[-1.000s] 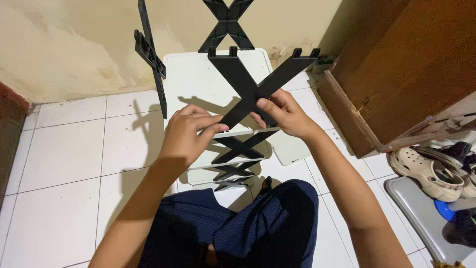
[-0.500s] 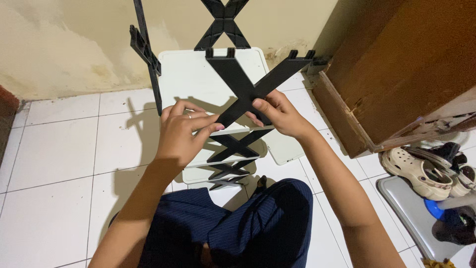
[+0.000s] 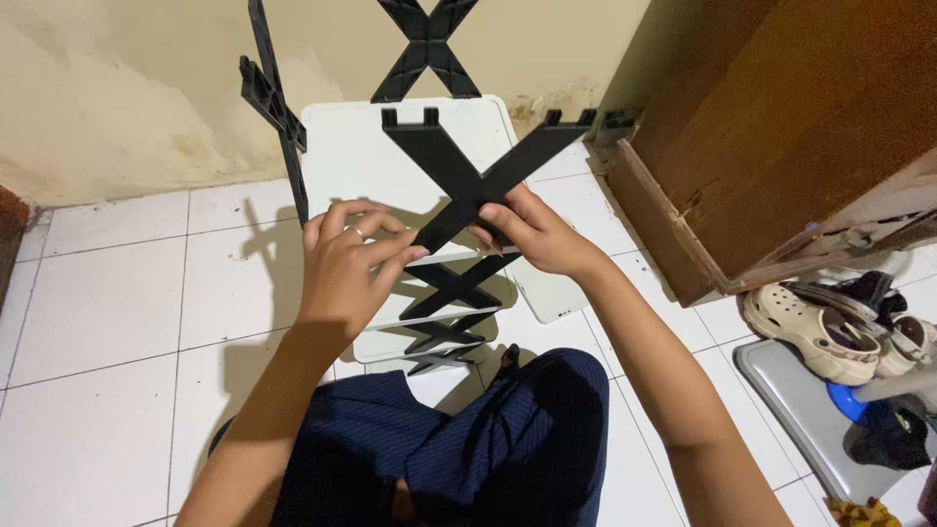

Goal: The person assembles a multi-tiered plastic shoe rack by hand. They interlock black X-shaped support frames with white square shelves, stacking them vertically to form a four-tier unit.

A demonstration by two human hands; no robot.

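A black X-shaped plastic brace (image 3: 478,161) is held up between both hands over white shelf panels (image 3: 361,161). My left hand (image 3: 346,259) grips its lower left leg, a ring on one finger. My right hand (image 3: 532,234) grips its lower right leg. Below the hands, more black X-shaped braces (image 3: 449,293) sit stacked between white panels, one under another. Another X brace (image 3: 427,44) stands at the wall behind, and a black upright post (image 3: 278,107) rises at the left of the panels.
White tiled floor (image 3: 117,293) spreads to the left, a stained cream wall (image 3: 127,88) behind. A brown wooden cabinet (image 3: 771,137) stands at the right. Beige clogs (image 3: 815,332) and other shoes lie on a grey tray at the lower right. My dark blue trousers (image 3: 449,449) fill the bottom.
The view has shifted slightly. The held X brace has dropped a little and both hands have adjusted their grip on its lower legs.
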